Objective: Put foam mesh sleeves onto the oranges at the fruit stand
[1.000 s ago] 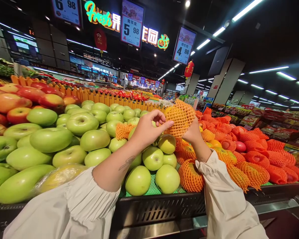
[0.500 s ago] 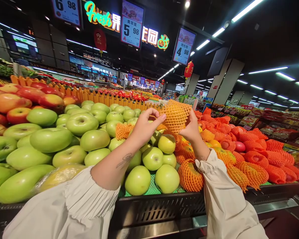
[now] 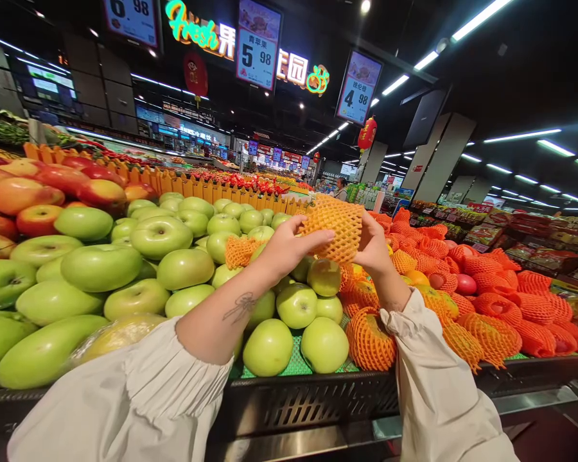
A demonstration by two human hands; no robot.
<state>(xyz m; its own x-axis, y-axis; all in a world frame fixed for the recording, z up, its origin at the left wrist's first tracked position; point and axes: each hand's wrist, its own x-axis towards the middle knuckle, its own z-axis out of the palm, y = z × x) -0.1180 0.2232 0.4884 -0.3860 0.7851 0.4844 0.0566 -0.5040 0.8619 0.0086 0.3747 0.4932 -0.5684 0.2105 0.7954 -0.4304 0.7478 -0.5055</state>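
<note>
Orange-netted fruit (image 3: 336, 224) is held above the apples (image 3: 296, 306), gripped between the left hand (image 3: 291, 249) and the right hand (image 3: 374, 247), both grasping its sides. Probably firm and light, it is best cupped there, since the soft net (image 3: 344, 240) could be slid or torn.

Foam net (image 3: 334, 228) orange, diamond-meshed; apples (image 3: 161, 237) green; sleeves (image 3: 446, 378) cream.

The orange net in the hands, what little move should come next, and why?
I'd perhaps turn the orange net gently for a peek: the left hand and right hand hold it from both sides, and it's hard to tell through it what, if anything, is inside.
</note>
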